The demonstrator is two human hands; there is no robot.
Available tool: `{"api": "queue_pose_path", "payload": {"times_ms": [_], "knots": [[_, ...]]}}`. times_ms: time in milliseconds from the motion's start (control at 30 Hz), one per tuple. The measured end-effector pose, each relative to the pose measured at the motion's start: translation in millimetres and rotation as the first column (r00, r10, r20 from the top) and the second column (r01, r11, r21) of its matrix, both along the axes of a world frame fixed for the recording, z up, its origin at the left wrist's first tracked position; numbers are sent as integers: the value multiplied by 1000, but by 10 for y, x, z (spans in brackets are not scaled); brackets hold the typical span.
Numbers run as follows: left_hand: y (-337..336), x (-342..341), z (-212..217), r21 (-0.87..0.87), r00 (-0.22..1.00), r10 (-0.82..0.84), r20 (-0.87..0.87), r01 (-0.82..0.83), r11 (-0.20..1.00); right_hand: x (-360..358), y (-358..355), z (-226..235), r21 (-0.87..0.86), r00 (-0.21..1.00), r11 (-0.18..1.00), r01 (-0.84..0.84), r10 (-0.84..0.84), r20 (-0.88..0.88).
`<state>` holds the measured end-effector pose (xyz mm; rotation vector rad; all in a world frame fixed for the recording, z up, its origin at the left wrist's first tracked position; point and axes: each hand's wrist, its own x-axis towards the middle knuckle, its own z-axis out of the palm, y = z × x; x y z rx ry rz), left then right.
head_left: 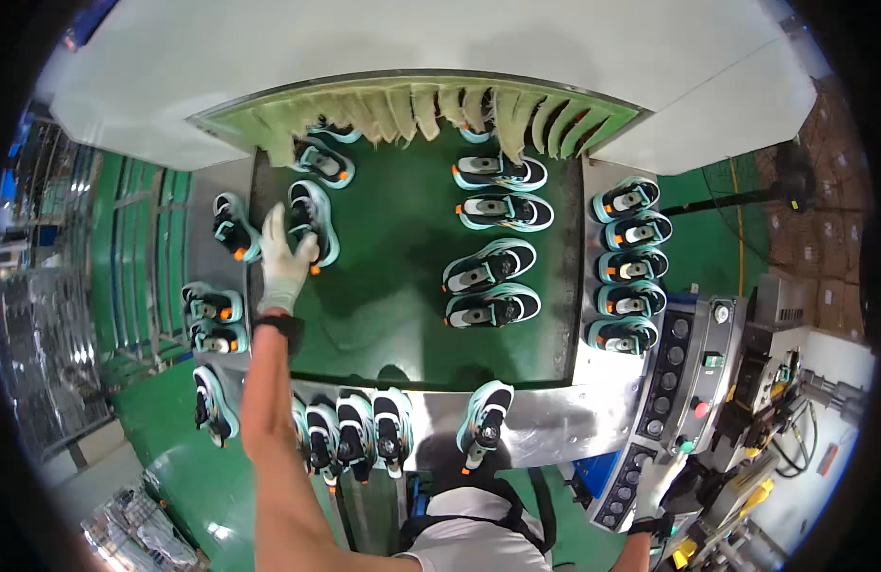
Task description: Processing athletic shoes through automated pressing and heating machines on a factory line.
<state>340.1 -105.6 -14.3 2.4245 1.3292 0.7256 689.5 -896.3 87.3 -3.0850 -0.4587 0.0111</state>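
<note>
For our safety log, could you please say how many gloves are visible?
2: one on the left hand, beside a shoe; one on the right hand, at the control panel.

Gloved left hand (286, 257) at the near end of a black-and-teal shoe (312, 221) on the green belt (388, 296), fingers extended along its left side; grip unclear. Gloved right hand (658, 480) at the control panel (667, 381), just beside a green knob (686, 445); finger pose unclear. More shoes sit on the belt's right side, some partly under a green strip curtain (550, 119). Metal table (564, 424) around the belt: five shoes in a column at right, several along the front edge, one apart.
</note>
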Motion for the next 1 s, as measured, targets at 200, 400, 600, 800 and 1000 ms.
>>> {"api": "queue_pose_path", "payload": {"times_ms": [200,400,600,800,1000], "knots": [[689,-22,-402,-108,958,-268,-99,258,960,-634,298,-157,-97,927,986,135,-161,-340],[-530,259,19,-148,958,-277,-68,265,953,-1108,1153,48,332,867,913,238,-45,-496],[-2598,1071,1183,-333,780,-615,116,614,715,-1521,2245,847,623,690,748,228,327,-646],[-4505,2195,1917,-201,178,-962,207,970,136,-1506,1847,1132,667,783,637,387,155,-603],[-6240,2922,2527,-19,-385,-922,-36,923,-384,-1534,293,1280,758,806,277,590,-143,-575]]}}
